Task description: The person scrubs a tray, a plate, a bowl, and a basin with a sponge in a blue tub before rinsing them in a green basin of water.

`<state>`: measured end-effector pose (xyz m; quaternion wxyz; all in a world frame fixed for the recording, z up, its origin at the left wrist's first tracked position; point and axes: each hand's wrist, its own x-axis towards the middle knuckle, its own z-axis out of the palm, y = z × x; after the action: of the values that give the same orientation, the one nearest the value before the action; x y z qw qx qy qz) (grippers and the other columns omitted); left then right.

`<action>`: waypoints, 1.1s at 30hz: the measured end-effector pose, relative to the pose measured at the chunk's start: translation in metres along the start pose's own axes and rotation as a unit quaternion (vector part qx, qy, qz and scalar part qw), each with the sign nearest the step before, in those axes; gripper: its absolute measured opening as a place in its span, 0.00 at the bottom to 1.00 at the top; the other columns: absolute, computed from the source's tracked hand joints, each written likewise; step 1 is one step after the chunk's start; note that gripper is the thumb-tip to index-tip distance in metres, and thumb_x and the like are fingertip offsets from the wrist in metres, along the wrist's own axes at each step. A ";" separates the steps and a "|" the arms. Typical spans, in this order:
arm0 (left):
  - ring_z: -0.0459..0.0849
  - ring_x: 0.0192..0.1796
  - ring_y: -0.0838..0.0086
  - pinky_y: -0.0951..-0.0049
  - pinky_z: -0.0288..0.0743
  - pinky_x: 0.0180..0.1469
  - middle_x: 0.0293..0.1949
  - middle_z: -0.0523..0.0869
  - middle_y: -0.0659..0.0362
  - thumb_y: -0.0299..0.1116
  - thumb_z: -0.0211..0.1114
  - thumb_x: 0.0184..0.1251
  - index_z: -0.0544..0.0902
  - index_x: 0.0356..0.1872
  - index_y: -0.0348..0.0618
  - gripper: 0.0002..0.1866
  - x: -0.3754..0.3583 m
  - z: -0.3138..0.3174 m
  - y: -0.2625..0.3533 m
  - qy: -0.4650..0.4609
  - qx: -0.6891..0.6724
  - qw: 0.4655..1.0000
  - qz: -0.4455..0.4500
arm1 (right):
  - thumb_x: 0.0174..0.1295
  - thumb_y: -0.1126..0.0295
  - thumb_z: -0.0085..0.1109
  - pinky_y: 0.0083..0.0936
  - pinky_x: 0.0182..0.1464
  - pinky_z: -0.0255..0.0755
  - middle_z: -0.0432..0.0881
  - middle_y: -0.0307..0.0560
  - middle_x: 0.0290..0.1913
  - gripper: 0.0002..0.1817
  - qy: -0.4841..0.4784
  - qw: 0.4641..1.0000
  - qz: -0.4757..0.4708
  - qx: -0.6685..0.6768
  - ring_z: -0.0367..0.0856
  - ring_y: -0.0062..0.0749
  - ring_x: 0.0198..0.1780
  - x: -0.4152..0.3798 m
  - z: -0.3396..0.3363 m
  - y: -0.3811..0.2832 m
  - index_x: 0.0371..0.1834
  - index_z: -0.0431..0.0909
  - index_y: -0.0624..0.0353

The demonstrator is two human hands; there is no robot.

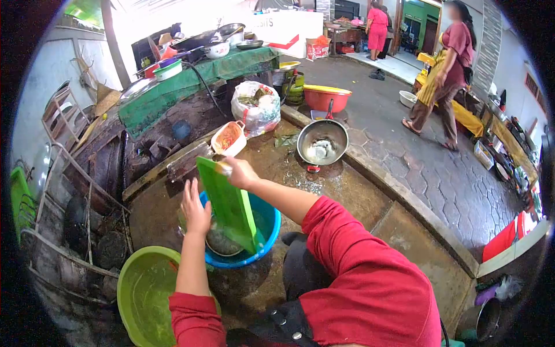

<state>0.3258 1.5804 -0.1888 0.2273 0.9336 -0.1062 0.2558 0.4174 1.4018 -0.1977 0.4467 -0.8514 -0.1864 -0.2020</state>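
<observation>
A bright green, flat rectangular plastic tray (pixel 225 202) stands tilted on edge in a blue basin (pixel 276 228). My right hand (pixel 241 173) is closed on a small yellowish sponge (pixel 223 168) at the tray's upper edge. My left hand (pixel 196 209) is beside the tray's left side, palm towards it, with fingers stretched upward and apart. Water and a round metal vessel (pixel 222 242) show in the basin, partly hidden behind the tray. Below my left forearm sits an olive-green basin (pixel 130 289) with water in it.
A wok (pixel 303 139) with suds lies on the wet floor ahead. Nearby are a small white-and-orange basket (pixel 229 139) and a plastic bag (pixel 263 124) of waste. A low concrete kerb (pixel 404 202) runs along the right. A person (pixel 454 63) walks beyond it.
</observation>
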 end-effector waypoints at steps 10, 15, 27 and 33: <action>0.66 0.61 0.62 0.53 0.59 0.59 0.58 0.68 0.56 0.37 0.69 0.44 0.67 0.59 0.55 0.35 0.036 -0.041 -0.004 -0.051 0.074 0.987 0.135 | 0.41 0.77 0.56 0.41 0.45 0.69 0.77 0.57 0.37 0.20 -0.227 0.918 -0.323 -0.032 0.75 0.52 0.43 -0.007 -0.049 -0.083 0.42 0.70 0.62; 0.80 0.43 0.58 0.63 0.74 0.45 0.43 0.81 0.52 0.27 0.61 0.46 0.75 0.50 0.50 0.24 0.020 -0.055 0.015 -0.085 0.042 0.991 0.094 | 0.43 0.77 0.56 0.39 0.46 0.69 0.76 0.54 0.39 0.21 -0.218 0.903 -0.370 -0.022 0.74 0.50 0.45 -0.016 -0.079 -0.093 0.46 0.70 0.59; 0.80 0.36 0.72 0.72 0.71 0.42 0.35 0.83 0.53 0.23 0.59 0.55 0.76 0.43 0.31 0.13 -0.042 -0.105 -0.014 0.090 -0.160 0.976 -0.119 | 0.43 0.62 0.68 0.28 0.49 0.70 0.80 0.51 0.42 0.29 0.100 0.958 0.251 -0.094 0.78 0.37 0.47 -0.220 -0.177 0.111 0.51 0.72 0.57; 0.78 0.39 0.67 0.69 0.73 0.39 0.43 0.78 0.52 0.26 0.59 0.55 0.72 0.49 0.30 0.19 -0.106 -0.091 -0.026 0.146 -0.407 0.850 -0.300 | 0.47 0.45 0.59 0.34 0.52 0.68 0.77 0.59 0.45 0.33 0.175 0.815 0.537 -0.130 0.75 0.47 0.50 -0.443 -0.240 0.168 0.48 0.73 0.61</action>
<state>0.2050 1.6558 -0.1849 0.6657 0.6957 0.1184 0.2426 0.0825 1.0518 -0.4142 0.3947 -0.8166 0.4095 -0.0985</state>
